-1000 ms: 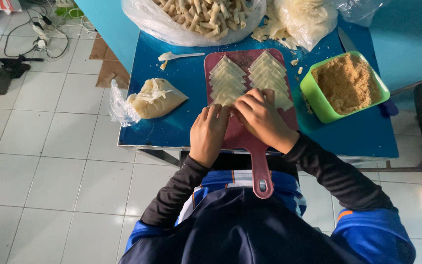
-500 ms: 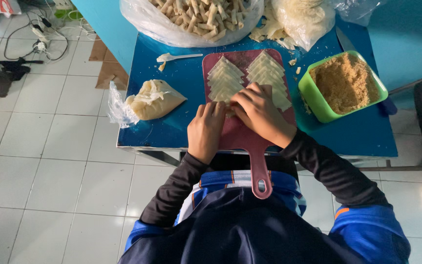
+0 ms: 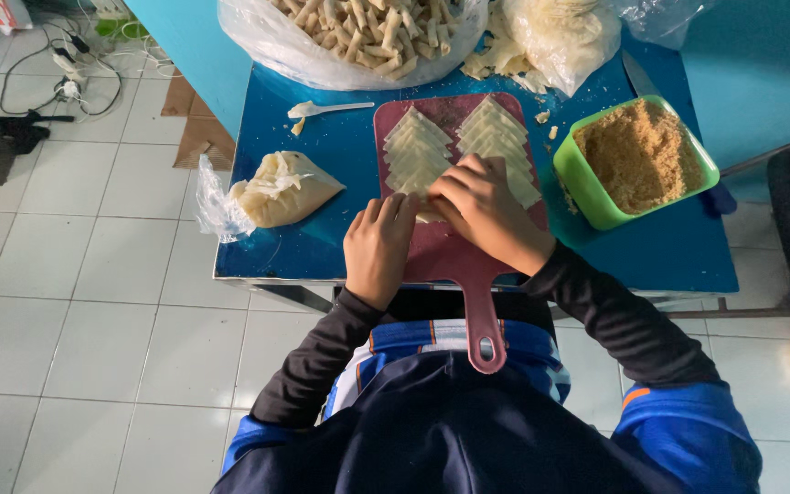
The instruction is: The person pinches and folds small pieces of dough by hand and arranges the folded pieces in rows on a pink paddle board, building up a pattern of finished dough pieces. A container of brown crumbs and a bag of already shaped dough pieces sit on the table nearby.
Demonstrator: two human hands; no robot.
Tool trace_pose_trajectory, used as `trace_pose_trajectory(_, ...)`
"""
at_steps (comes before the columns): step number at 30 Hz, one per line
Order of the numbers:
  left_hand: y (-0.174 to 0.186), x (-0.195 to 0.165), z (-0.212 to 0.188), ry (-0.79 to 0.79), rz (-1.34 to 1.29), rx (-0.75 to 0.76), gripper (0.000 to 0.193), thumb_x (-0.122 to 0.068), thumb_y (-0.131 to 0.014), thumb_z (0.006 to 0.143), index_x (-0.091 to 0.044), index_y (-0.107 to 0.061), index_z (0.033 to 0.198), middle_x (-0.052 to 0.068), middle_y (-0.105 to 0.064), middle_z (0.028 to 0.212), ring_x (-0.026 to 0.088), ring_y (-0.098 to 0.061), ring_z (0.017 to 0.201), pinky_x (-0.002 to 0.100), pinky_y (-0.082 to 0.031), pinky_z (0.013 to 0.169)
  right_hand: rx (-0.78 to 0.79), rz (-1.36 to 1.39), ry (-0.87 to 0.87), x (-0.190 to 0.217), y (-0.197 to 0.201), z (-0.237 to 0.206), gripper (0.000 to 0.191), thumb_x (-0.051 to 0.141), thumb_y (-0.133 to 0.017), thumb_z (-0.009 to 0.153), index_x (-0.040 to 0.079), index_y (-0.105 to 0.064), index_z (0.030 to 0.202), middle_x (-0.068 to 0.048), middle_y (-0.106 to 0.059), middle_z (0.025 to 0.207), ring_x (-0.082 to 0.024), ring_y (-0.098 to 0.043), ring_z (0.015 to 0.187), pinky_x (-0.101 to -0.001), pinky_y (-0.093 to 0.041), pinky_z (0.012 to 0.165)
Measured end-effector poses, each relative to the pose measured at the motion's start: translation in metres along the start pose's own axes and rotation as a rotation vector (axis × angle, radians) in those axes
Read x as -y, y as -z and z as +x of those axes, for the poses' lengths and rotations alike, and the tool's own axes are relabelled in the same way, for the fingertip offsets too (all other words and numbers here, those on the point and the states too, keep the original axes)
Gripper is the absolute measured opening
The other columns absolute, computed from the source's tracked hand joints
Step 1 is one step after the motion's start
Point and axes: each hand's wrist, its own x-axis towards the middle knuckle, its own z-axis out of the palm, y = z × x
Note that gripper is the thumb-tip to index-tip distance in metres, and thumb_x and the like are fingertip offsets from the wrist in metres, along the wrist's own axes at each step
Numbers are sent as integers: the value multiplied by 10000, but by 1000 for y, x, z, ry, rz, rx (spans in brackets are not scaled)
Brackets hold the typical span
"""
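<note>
A thin, pale wrapper sheet [image 3: 427, 212] lies on the near part of the red cutting board [image 3: 454, 265], just below 2 fanned stacks of triangular wrapper sheets [image 3: 461, 146], and both hands are curled over it. It looks very light, soft and limp, the kind of thing that tears or creases if pinched hard, so I judge it best worked with flat fingertips along its edges and folded corner, not gripped in the middle. The left hand [image 3: 378, 247] rests with its fingers bent down onto the sheet's left side; the right hand [image 3: 482, 210] covers the sheet's right side, fingers closed loosely over it. How much of the sheet each hand truly pinches is hidden under the knuckles (I cannot tell whether filling is already inside).

The board's handle [image 3: 483, 320] points back toward the person. To the right of the board sits a green tub of brown crumbs [image 3: 637, 157], close by. Left of the board on the blue tabletop [image 3: 669, 256] lie a plastic bag of pale filling [image 3: 276, 187] and a white spoon [image 3: 326, 109]. At the far edge are a large bag of finished rolls [image 3: 358, 32] and a bag of wrappers [image 3: 555, 37].
</note>
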Motion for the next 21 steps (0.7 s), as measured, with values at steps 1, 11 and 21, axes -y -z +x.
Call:
trace_pose_trajectory(1,-1,0,-2,-13,32,0,282,-119,-664,892,-75,-669,1171,40,-669,1197,224,-636,1030,343,-526,862,-18,-72,30,2,0,-1,133,152,-761,906,113,-689,1011,-25,-671,994,-246,-584,1028,-431,-382,904)
trace_pose_trajectory(11,-1,-6,1,5,194,-47,544,-192,-695,857,-76,-621,1383,70,-529,1516,286,-519,1307,481,-385,1120,29,-475,111,16,-4,-21,325,155,-642,902,54,-686,1208,-36,-665,1184,-204,-584,1151,-502,-370,1040)
trace_pose_trajectory(21,9,-13,-9,49,45,-44,248,-146,-692,890,-110,-673,1134,43,-613,1255,259,-557,1228,458,-418,1068,-30,-454,110,0,-15,-6,334,212,-721,924,79,-717,1230,-41,-631,1361,-192,-576,1128,-493,-373,1000)
